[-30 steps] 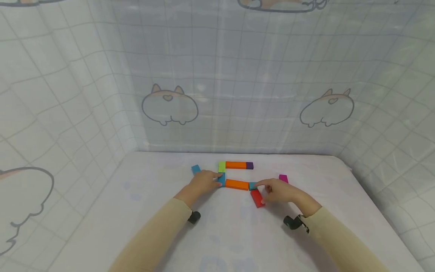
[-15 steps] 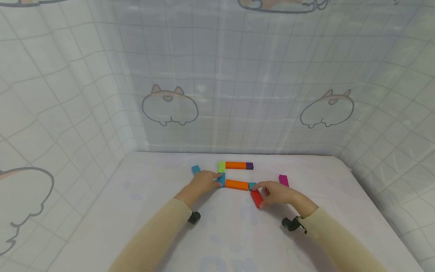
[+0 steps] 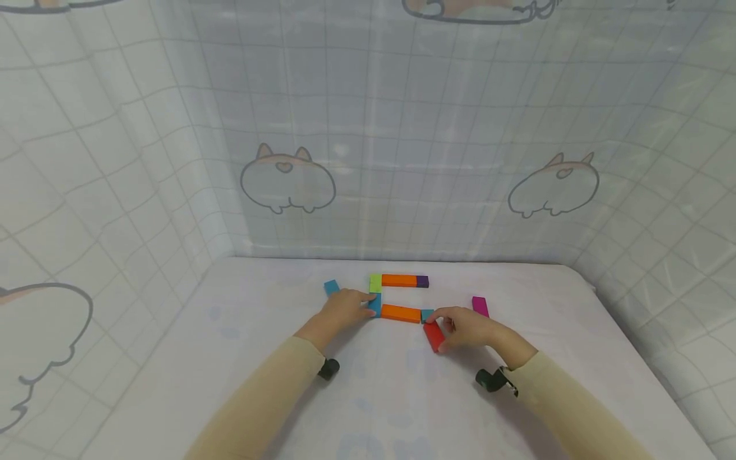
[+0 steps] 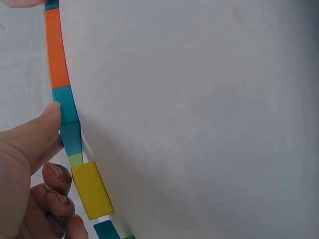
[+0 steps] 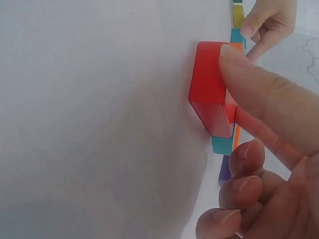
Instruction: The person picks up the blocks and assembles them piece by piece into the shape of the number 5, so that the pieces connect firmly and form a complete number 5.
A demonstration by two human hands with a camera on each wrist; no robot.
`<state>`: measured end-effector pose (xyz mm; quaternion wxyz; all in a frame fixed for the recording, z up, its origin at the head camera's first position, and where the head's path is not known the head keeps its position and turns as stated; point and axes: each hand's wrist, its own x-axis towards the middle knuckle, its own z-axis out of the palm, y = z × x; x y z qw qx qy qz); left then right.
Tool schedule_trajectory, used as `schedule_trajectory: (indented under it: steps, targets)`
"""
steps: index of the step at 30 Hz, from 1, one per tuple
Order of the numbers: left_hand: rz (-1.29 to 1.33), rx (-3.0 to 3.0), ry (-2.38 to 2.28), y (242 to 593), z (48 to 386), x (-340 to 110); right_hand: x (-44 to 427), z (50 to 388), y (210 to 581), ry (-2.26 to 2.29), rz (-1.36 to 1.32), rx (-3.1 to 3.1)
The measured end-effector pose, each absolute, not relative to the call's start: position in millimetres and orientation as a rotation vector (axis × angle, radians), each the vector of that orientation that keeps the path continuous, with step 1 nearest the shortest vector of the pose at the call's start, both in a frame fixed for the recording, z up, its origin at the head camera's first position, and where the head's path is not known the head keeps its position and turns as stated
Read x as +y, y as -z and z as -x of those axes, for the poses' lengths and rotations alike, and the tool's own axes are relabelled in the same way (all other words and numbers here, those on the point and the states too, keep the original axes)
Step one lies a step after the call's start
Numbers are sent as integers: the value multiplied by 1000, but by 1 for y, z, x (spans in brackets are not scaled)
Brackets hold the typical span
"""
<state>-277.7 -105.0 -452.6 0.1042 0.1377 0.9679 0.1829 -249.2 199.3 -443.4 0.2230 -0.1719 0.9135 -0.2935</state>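
Observation:
My left hand (image 3: 343, 308) pinches a blue block (image 3: 376, 305) between thumb and index finger. That block abuts the left end of an orange block (image 3: 400, 313). A small teal block (image 3: 427, 315) lies at the orange block's right end. My right hand (image 3: 471, 327) holds a red block (image 3: 434, 337) by its two ends, thumb at the near one. The red block lies tilted just in front of the teal block; whether they touch I cannot tell. In the right wrist view, the thumb presses the red block's (image 5: 209, 72) near face.
Behind lie a lime block (image 3: 375, 283), another orange block (image 3: 399, 280) and a purple block (image 3: 422, 281) in line. A magenta block (image 3: 480, 306) sits beyond my right hand, another blue block (image 3: 331, 287) beyond my left. A yellow block (image 4: 92, 190) shows in the left wrist view.
My right index finger has moved from the teal block to the far end of the red block, which has shifted very slightly. The left hand stays in place.

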Motion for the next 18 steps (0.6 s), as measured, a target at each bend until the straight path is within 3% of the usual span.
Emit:
schedule_trajectory:
  steps: [18]
  targets:
    - [-403,2879,-525,453,273,-103,201,245,443,810,521,2526]
